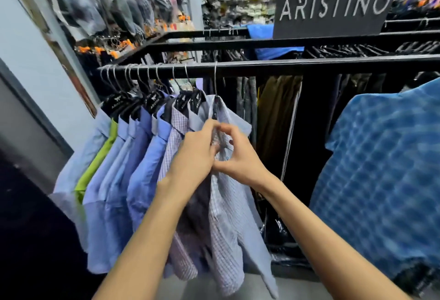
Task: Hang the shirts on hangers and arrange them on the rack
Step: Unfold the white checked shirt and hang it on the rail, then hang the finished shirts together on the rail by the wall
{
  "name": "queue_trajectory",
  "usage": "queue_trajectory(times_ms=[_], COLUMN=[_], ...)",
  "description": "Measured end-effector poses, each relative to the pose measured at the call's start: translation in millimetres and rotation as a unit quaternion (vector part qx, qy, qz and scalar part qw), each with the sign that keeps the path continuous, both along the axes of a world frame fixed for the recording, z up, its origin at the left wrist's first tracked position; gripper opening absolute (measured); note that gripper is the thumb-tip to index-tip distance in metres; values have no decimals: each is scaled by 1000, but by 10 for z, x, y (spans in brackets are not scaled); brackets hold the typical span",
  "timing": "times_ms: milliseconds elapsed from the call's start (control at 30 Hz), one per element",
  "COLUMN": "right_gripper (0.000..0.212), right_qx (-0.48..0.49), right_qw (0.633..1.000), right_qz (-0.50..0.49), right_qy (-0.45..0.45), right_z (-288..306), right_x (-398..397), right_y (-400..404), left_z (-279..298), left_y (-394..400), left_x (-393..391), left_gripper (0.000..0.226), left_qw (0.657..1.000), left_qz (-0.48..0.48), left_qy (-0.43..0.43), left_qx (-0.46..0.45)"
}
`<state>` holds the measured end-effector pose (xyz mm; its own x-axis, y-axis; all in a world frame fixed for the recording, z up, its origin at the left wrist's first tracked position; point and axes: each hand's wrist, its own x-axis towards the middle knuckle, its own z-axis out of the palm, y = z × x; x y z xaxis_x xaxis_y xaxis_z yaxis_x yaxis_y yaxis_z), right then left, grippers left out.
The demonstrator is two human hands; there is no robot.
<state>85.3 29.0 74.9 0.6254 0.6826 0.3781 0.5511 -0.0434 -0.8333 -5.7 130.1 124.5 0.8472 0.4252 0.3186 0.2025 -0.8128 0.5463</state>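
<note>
Pale checked shirt (228, 216) hanging lengthwise downward from black rack rail (309, 65), collar up, left hand (195, 156) and right hand (238, 156) fingers pinching its front placket near the collar

Clothing shop: shirt-filled rack (285, 65), brand sign (333, 4)

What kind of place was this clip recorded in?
Most likely a clothing shop: a black rack full of shirts on branded hangers, an "ARISTINO" brand sign, and bagged garments hanging on the wall behind.
</note>
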Motion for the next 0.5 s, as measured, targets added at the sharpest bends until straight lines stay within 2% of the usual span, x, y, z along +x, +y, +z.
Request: queue_trajectory(times_ms=[233,367,433,500], right_gripper=[83,87,78,59], right_qx=[19,-10,-21,-14], right_qw=[999,998,997,996], right_qz=[37,50,74,83], right_qy=[14,22,16,17], right_z=[3,30,61,94], right_x=[-162,-123,-80,-62], right_y=[387,349,246,121], left_z=[-18,-19,-24,-45], left_y=[245,304,237,153], left_x=[-190,-201,-141,-42], left_gripper=[42,26,23,20], left_qw=[998,995,993,994], left_qz=[45,70,69,42], left_qy=[-18,-25,-26,-29], left_qx=[35,59,87,94])
